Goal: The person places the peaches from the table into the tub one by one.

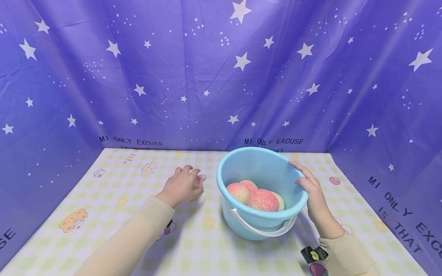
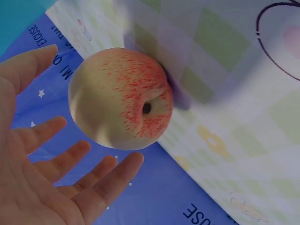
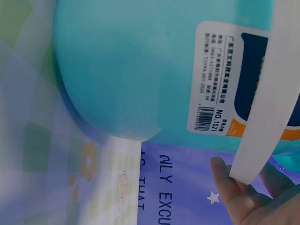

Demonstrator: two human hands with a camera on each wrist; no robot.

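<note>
A light blue bucket [image 1: 257, 226] stands on the table with a white handle [image 1: 266, 232] hanging on its near side. Several pink and cream peaches [image 1: 263, 200] lie inside it. My right hand [image 1: 315, 197] holds the bucket's right rim, fingertips bent over the edge. In the right wrist view a label [image 3: 211, 79] shows on the bucket's wall. To the left, my left hand [image 1: 182, 185] reaches low over the table, fingers spread and loosely bent. Another peach [image 2: 121, 98] sits right before its fingertips in the left wrist view; the hand mostly hides it in the head view.
A checked tablecloth [image 1: 103, 199] with cartoon prints covers the table. Purple star-printed curtains [image 1: 193, 76] hang behind it and along both sides. At the right cuff, a small dark piece with a yellow detail [image 1: 314, 255] shows.
</note>
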